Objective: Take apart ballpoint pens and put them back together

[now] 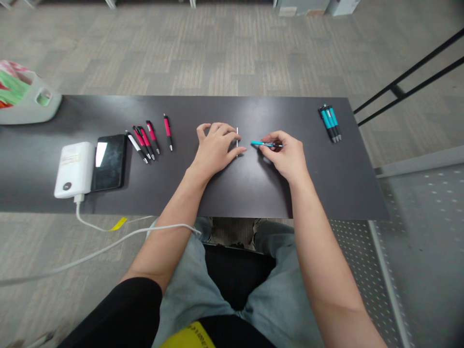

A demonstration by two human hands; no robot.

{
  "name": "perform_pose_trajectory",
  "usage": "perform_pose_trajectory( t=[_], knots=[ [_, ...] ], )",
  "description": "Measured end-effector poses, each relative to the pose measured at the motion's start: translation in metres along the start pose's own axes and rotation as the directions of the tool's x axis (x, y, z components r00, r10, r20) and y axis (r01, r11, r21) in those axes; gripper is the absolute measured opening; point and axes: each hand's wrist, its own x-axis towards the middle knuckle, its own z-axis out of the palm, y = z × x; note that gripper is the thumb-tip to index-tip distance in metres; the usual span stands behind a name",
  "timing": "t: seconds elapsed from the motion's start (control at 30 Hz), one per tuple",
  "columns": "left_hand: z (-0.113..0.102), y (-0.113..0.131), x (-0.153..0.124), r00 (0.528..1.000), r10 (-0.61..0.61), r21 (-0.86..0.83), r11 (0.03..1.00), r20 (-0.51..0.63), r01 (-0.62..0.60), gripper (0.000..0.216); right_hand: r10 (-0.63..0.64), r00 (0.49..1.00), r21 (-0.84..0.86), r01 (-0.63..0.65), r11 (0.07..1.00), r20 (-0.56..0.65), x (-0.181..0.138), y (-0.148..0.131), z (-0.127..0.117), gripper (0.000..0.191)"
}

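Note:
My left hand rests on the dark table with its fingers spread and bent. Between its thumb and index finger lies a thin white stick, which looks like a pen refill; the fingers partly cover it. My right hand is closed on a teal pen barrel, pinched between thumb and fingers just above the tabletop. Its teal end points left toward the white stick, and no black grip shows at that end. The dark clip end lies among the fingers.
On the table, several teal pens lie at the right. Several red pens and a white pen lie at the left, near a black phone and a white power bank. Its cable crosses my left forearm. A white basket stands far left.

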Motion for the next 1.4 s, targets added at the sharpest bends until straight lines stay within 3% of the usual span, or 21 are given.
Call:
perform_pose_trajectory(
  t=[0.17,0.53,0.8,1.07,1.4],
  knots=[
    [-0.001,-0.008,0.003,0.999,-0.008,-0.065,0.998,-0.048,0.005,0.036,-0.028,0.999,-0.012,0.028,1.000,-0.015,-0.001,-0.001,0.000,0.015],
    [-0.002,-0.007,-0.001,1.000,0.004,-0.051,0.999,0.000,-0.004,0.031,-0.141,0.990,-0.115,0.140,0.983,0.002,-0.004,-0.017,-0.002,0.018],
    [-0.001,-0.003,-0.002,0.998,0.044,-0.041,0.998,0.051,-0.042,0.037,-0.130,0.986,-0.197,0.106,0.975,-0.109,-0.002,-0.009,-0.003,0.015],
    [0.000,-0.003,-0.003,0.992,0.090,-0.065,0.994,0.084,-0.085,0.026,-0.118,0.993,-0.287,0.113,0.951,0.003,-0.002,-0.005,0.000,0.011],
    [0.002,-0.002,-0.004,0.992,0.096,-0.097,0.991,0.077,-0.088,0.021,-0.122,0.988,-0.261,0.142,0.955,0.090,-0.004,-0.010,0.003,0.016]
  ],
)
